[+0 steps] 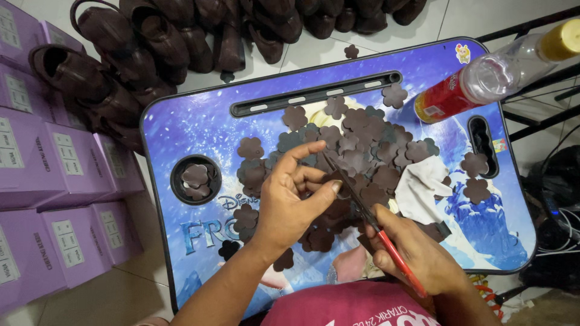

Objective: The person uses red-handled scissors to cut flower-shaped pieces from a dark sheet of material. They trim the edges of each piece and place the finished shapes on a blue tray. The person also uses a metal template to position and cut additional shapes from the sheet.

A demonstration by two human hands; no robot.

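My left hand [290, 202] hovers over a heap of brown flower-shaped cutouts [362, 148] on a blue printed lap table [181, 130], thumb and fingers pinched around one small brown cutout [342, 178]. My right hand [417, 253] grips a thin tool with a red handle [396, 256]; its dark tip [338, 172] reaches up to the piece at my left fingertips. More flower pieces lie scattered around both hands, and some sit in the table's round cup recess [196, 178].
A clear plastic bottle with a red label [483, 78] lies at the table's far right corner. A white cloth [423, 187] lies beside the heap. Dark brown shoes [181, 42] are piled on the floor behind. Purple boxes [48, 181] are stacked at left. Cables [556, 205] at right.
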